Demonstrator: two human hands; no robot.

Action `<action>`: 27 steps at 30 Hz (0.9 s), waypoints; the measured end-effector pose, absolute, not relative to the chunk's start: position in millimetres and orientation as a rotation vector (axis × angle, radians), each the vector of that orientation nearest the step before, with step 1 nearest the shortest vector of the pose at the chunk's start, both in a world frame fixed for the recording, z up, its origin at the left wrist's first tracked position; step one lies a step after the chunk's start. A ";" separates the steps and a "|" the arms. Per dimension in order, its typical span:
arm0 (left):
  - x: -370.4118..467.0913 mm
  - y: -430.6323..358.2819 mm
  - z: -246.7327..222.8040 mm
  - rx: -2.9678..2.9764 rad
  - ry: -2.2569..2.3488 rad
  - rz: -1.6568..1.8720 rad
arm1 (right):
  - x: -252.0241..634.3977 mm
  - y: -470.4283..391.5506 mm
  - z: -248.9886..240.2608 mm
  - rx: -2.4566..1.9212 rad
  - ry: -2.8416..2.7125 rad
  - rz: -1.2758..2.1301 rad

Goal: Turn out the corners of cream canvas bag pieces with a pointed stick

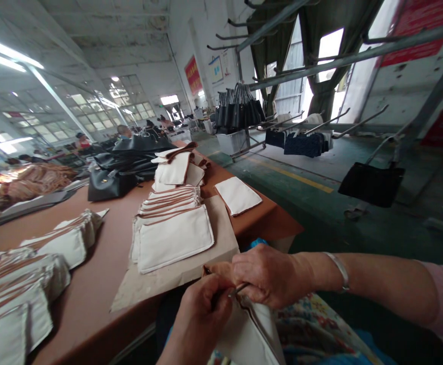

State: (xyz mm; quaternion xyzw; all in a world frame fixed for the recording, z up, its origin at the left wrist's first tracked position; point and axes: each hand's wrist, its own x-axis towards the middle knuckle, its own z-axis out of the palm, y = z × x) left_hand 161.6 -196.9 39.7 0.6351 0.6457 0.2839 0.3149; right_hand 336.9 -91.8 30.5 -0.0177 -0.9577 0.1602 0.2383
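Note:
A cream fabric pouch (244,334) with a brown edge hangs over my lap below the table's edge. My left hand (202,309) pinches its upper edge between thumb and fingers. Close against it, my right hand (269,271) is closed, with a bracelet on the wrist. A small dark metal piece (240,289) sticks out from its fingers towards my left fingertips; its kind is hard to make out. Brown material (221,271) shows between both hands. Just beyond them lies an overlapping row of similar cream pouches (178,238) on brown paper (221,228).
One pouch (238,195) lies alone at the brown table's (111,253) right side. More pouches (20,304) are stacked on the left. Black bags (111,182) sit farther back. At right, a metal rack (320,63) with hooks carries a black bag (373,182).

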 end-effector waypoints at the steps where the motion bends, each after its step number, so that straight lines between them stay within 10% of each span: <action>1: 162.7 -197.6 35.1 1.762 1.765 0.729 | 336.0 -93.4 30.5 -0.085 -2.629 0.450; 8: 168.6 -202.1 -0.1 2.296 2.136 0.746 | 322.4 -111.2 18.2 -0.772 -2.298 0.848; 20: 103.6 -196.6 47.6 1.550 1.385 0.587 | 348.8 -48.7 22.2 -0.327 -2.345 1.433; 27: 139.2 -178.2 87.4 1.938 1.543 0.656 | 329.2 -53.1 83.8 -0.194 -2.505 0.968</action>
